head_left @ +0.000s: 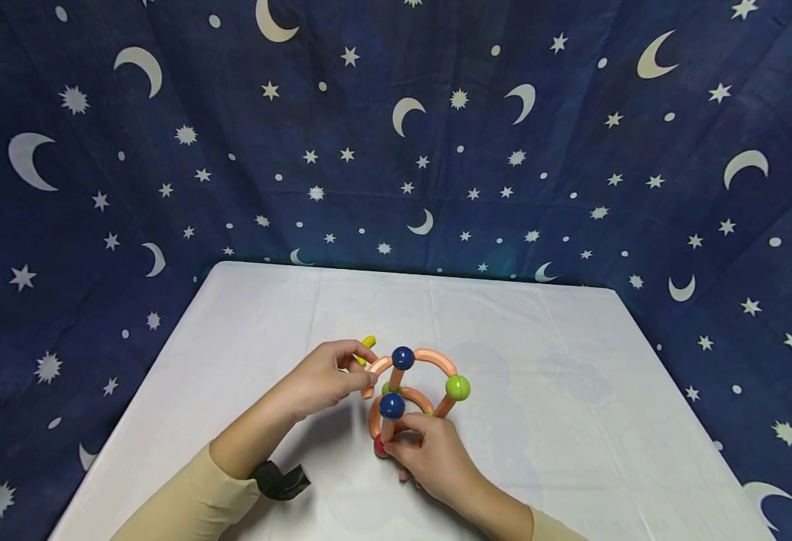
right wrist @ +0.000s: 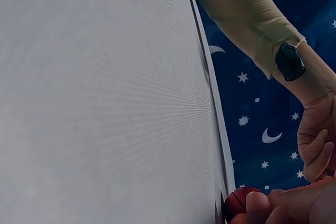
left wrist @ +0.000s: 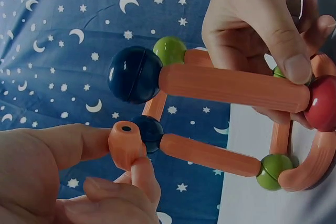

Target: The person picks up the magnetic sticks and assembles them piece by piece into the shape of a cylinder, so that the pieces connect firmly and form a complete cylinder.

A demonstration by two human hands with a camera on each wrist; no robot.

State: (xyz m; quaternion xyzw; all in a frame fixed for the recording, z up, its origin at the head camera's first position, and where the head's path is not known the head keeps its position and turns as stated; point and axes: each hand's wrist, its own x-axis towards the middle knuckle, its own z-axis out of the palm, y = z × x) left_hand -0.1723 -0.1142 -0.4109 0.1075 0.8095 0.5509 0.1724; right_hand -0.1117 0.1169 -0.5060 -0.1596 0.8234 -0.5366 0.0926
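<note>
A magnetic rod-and-ball frame of orange rods joins blue, green and red balls on the white table. My left hand (head_left: 327, 382) pinches an orange curved rod (left wrist: 125, 148) between thumb and fingers, its far end against the rear blue ball (head_left: 403, 358). My right hand (head_left: 436, 458) grips the frame low at the front, thumb by the red ball (left wrist: 323, 103) at the foot of an upright orange rod (left wrist: 236, 88). On top of that rod sits the front blue ball (head_left: 392, 406). A green ball (head_left: 457, 388) tops the right side. The right fingertips are partly hidden in the head view.
Beyond my left hand lies a yellow curved piece (head_left: 369, 342), partly covered by the fingers. The white-covered table (head_left: 538, 338) meets a dark blue star-and-moon cloth (head_left: 369, 113) behind and at both sides. A black band (head_left: 279, 481) hangs at my left wrist.
</note>
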